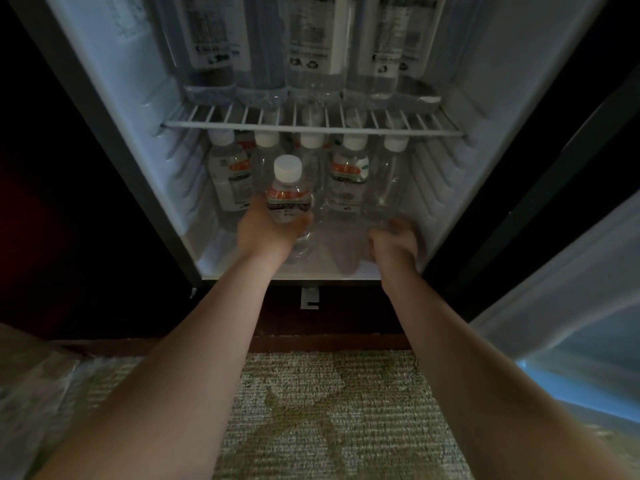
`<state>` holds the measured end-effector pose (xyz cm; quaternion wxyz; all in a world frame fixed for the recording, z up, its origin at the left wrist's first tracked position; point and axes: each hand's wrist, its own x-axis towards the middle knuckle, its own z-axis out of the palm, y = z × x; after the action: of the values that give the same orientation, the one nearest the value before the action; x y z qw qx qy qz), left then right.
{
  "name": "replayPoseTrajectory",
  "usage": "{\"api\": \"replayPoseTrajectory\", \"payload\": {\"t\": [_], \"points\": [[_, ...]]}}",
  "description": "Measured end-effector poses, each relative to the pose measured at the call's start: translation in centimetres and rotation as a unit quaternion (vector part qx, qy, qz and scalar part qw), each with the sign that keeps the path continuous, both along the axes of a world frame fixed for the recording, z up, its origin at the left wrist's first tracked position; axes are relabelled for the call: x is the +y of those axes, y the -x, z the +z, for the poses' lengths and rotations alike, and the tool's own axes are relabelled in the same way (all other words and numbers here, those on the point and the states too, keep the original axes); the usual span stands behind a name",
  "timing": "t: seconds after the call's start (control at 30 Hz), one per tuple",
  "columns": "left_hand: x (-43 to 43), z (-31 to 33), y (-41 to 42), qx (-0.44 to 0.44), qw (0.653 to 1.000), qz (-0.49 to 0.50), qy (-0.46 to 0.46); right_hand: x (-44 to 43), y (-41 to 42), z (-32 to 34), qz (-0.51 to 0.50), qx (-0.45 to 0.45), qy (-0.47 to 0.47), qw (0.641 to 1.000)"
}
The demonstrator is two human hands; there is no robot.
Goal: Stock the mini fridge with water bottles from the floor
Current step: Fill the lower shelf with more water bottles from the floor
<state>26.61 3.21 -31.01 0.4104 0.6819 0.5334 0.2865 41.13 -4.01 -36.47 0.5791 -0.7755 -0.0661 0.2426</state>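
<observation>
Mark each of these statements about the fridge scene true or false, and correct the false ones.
1. The left hand holds a white-capped water bottle upright. True.
2. The fridge door is closed. False: it stands open at the right.
3. The wire shelf carries nothing. False: larger bottles stand on it.
4. A row of small bottles already stands at the back of the lower compartment. True.
5. The right hand is resting on the carpet. False: it reaches into the lower compartment, near the right wall; blur hides whether it grips anything.
</observation>
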Motion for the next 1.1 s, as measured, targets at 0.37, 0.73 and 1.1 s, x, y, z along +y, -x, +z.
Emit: {"api": "replayPoseTrajectory", "payload": {"t": [0.37,0.73,1.1], "points": [[-3.4,3.7,3.1,0.107,0.987,-0.095,-0.068,-3.9,4.7,8.9,0.22,-0.086,-0.085,0.968],[-15.1,12.3,4.7,0.109,0.98,-0.162,-0.029,-14.9,8.2,19.4,0.281,-0.291,-0.007,0.914],[-23.8,16.0,1.2,0.14,0.946,-0.292,0.031,-27.5,4.8,23.4,0.128,-0.266,0.029,0.955]]}}
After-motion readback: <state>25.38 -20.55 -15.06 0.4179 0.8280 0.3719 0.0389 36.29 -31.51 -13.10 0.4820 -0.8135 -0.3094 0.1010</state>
